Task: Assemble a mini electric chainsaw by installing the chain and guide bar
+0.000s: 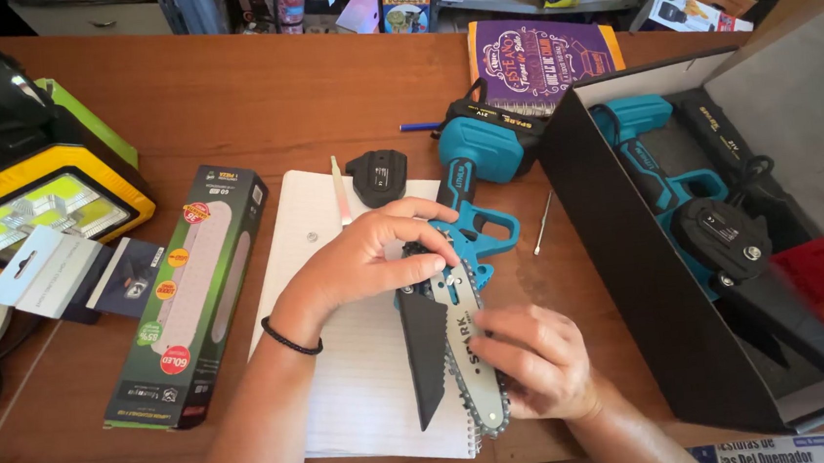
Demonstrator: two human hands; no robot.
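A small teal cordless chainsaw (474, 173) lies on a lined notebook (365, 382) in the middle of the wooden table, its silver guide bar (468, 340) and chain pointing toward me. My left hand (367, 255) rests its fingertips on the saw body where the bar mounts. Lower down, my right hand (532, 359) pinches the bar and chain near the tip. A black bar sheath (426, 353) lies just left of the bar. Above the notebook sits a detached black side cover (377, 176).
An open black box (632, 283) at the right holds a second teal chainsaw (668, 187). A green-black carton (192, 298) lies to the left, with a yellow work light (33, 207) beyond it. A purple notebook (544, 59), a thin rod (542, 223) and a blue pen (418, 126) lie behind.
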